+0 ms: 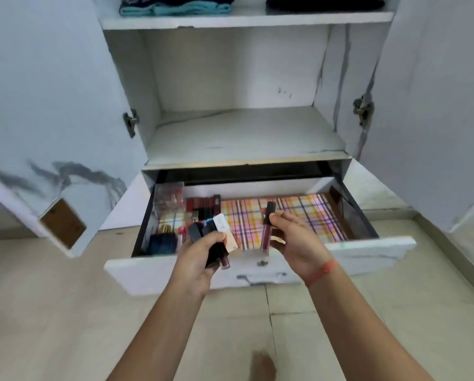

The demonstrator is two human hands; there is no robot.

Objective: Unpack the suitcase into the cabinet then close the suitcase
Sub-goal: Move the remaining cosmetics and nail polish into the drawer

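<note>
Both curled; L hand (200, 257) grips cosmetics (203, 231); R hand (296, 240) pinches gloss (265, 237).

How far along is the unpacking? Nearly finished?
Done, it seems: folded clothes lie on the top shelf, and cosmetics are lined up at the left end of the drawer. In hand: the left hand grips a bundle of tubes, and the right hand pinches a lip gloss above the drawer. Left: stowing these and closing the suitcase, which is out of view, so I cannot tell how much remains.
</note>
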